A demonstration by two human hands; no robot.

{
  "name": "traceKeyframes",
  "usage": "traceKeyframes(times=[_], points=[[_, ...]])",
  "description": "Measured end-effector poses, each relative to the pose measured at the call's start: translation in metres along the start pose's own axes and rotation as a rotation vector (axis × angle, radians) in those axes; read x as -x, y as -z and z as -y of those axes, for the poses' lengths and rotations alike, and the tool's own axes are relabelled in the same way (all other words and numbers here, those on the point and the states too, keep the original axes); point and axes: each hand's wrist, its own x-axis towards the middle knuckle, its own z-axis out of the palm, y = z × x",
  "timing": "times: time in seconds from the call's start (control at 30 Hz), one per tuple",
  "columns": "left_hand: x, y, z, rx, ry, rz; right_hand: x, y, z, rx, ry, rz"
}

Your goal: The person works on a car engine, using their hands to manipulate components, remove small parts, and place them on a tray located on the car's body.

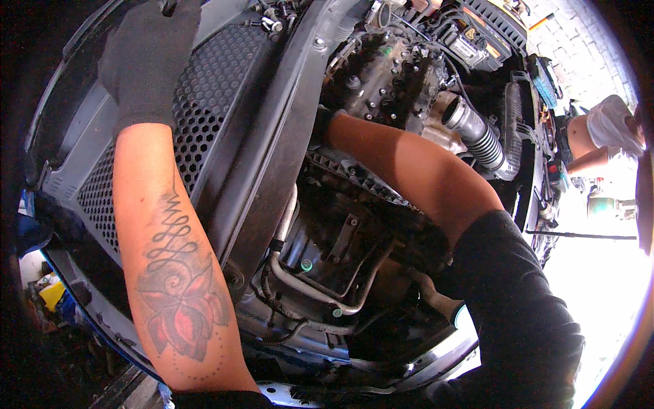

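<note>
My left hand (151, 65), in a dark glove, lies over the far left end of the black honeycomb cowl grille (197, 143). Its fingers run up to the top edge of the picture and do not show clearly. My right hand (323, 126), also in a dark glove, reaches across the engine bay to the dark cowl crossbar (269, 163). Only the wrist and a bit of glove show there; the crossbar and shadow hide the fingers. Just beyond that wrist sits the engine (388, 82), its dirty top dotted with bolts.
A ribbed silver intake hose (480, 133) stands right of the engine. Metal pipes (327, 300) curve through the bay below my right forearm. A black box with cables (470, 44) is at the back. Another person (599, 133) stands at the right rim beside the car.
</note>
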Motion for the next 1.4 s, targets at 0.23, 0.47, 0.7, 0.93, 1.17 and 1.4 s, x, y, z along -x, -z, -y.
traceKeyframes(times=[0.23, 0.47, 0.7, 0.93, 1.17, 1.4], points=[[-0.004, -0.011, 0.012, -0.031, -0.042, -0.058, 0.007, -0.009, 0.006, -0.06, 0.009, -0.083], [-0.003, -0.011, 0.007, 0.025, -0.094, -0.097, 0.023, -0.036, -0.023, -0.433, 0.036, -0.244], [0.002, -0.006, 0.007, -0.012, -0.061, -0.085, 0.029, -0.012, -0.003, 0.189, 0.127, -0.228], [-0.001, -0.007, 0.006, 0.0, -0.032, -0.056, 0.036, 0.01, 0.03, -0.001, 0.101, -0.359], [-0.002, -0.002, 0.005, 0.003, -0.037, -0.018, 0.036, -0.009, -0.005, 0.236, 0.184, -0.297], [-0.001, -0.008, 0.005, -0.009, -0.018, -0.098, 0.029, -0.023, -0.01, 0.155, -0.041, -0.208]])
